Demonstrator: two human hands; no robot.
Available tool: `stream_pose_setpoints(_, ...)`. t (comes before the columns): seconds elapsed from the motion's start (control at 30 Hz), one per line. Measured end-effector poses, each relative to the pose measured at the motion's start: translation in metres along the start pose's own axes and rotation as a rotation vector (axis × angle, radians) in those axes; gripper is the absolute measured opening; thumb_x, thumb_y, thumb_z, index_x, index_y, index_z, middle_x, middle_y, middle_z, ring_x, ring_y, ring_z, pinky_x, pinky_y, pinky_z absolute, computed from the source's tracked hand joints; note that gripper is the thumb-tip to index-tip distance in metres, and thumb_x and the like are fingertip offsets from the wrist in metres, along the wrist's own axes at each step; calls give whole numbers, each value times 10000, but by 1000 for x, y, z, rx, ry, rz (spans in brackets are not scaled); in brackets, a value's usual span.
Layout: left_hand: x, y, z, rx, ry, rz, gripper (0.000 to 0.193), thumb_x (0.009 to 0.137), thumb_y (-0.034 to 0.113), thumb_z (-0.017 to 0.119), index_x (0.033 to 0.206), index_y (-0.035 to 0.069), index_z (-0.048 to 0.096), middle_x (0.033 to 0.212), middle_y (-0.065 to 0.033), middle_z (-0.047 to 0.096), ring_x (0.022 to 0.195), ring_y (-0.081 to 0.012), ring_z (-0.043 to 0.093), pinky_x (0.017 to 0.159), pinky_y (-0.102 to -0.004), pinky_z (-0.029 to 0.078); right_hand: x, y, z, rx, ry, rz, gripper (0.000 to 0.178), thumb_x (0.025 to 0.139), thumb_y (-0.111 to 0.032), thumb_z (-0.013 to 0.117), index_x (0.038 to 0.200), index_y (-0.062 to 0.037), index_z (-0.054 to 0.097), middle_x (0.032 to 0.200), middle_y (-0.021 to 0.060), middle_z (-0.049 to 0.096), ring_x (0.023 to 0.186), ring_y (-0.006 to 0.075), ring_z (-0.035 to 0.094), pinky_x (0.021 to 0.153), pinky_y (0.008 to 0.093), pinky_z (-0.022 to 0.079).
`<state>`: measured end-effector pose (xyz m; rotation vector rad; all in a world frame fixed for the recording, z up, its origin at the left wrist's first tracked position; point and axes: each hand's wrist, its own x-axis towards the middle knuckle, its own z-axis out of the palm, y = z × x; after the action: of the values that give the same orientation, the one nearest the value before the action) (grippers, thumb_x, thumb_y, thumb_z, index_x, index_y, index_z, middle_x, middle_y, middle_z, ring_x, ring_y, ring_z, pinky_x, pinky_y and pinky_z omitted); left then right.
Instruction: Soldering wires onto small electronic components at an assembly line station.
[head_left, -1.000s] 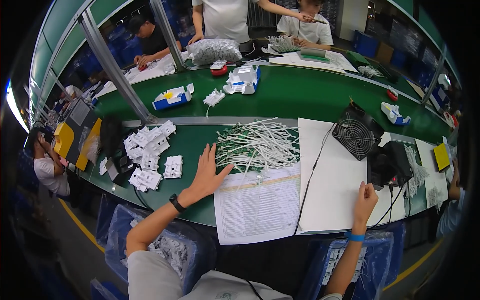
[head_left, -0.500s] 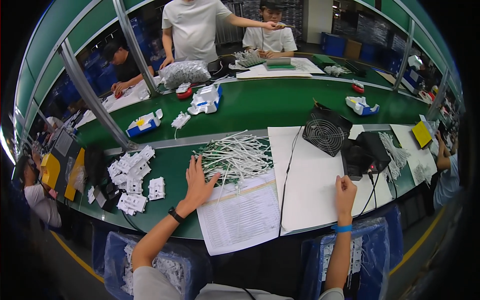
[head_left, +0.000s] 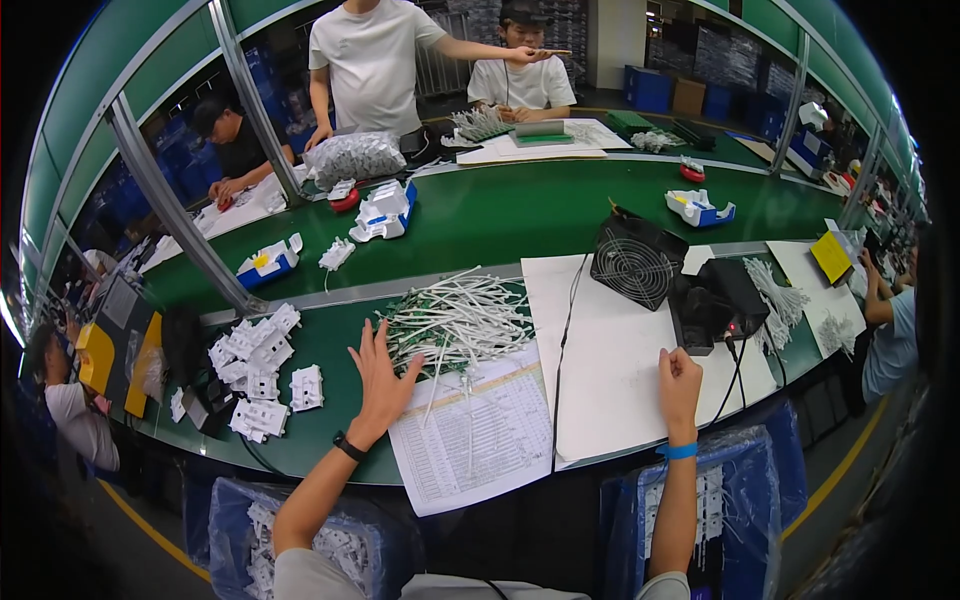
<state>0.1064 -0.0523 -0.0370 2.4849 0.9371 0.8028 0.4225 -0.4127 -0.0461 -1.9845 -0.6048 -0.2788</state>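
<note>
My left hand (head_left: 382,390), with a dark band at its wrist, is open with its fingers spread. It stands at the lower left edge of a heap of thin white cables (head_left: 465,315) with small green ends, the thumb nearest the strands. Under the heap's near side lies a printed table sheet (head_left: 470,440), and a few cables stretch over it. Above a white board (head_left: 610,400), my right hand (head_left: 680,385) is closed, a blue band at its wrist. The curled fingers hide what it holds, if anything.
White plastic housings (head_left: 255,355) are piled at left. A black fan (head_left: 635,262) and a black box with a red light (head_left: 733,300) stand at right. Blue lined bins (head_left: 385,545) flank me. Beyond, a green belt (head_left: 480,215) carries blue-and-white trays; people sit and stand behind it.
The whole view has shifted slightly. My left hand's fingers have spread wider at the edge of the cable heap. My right hand stays closed over the white board.
</note>
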Motion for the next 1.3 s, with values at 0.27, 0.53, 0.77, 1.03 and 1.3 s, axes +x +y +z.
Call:
stream_pose_setpoints(0.27,-4,-2,1,19,1,-71,859,931,431,699,1558,7,293,1624,-297,209,1529,-453,159,1219,-642,7,-1,-5,1,-17,31,-5,324,972,-134,662,729,37,534,553,103,482,518,133,392,502,335,328)
stream_pose_setpoints(0.53,-1,-6,6,-41,41,-4,822,932,421,703,1529,-9,336,1597,-309,252,1494,-472,220,1224,-600,139,3,-4,3,-59,79,-64,316,976,-151,653,747,37,544,564,122,495,510,171,412,507,363,343)
stream_pose_setpoints(0.77,0,-7,9,-83,74,-8,790,928,413,704,1503,-22,382,1576,-296,301,1448,-447,289,1208,-514,232,6,-9,4,-141,94,-116,326,977,-179,651,741,25,554,589,172,544,512,312,484,526,408,384)
stream_pose_setpoints(1.03,4,-6,8,-90,51,-19,781,925,409,712,1489,-29,395,1557,-278,346,1424,-426,332,1195,-497,266,7,-1,8,-196,95,-166,300,960,-164,669,745,15,562,605,174,571,528,329,532,532,418,407)
stream_pose_setpoints(1.3,7,-7,9,-96,81,-33,787,920,368,718,1493,-47,372,1552,-285,334,1417,-436,326,1189,-505,266,7,-7,14,-246,68,-209,290,947,-172,684,736,-17,561,613,164,582,551,338,586,533,413,435)
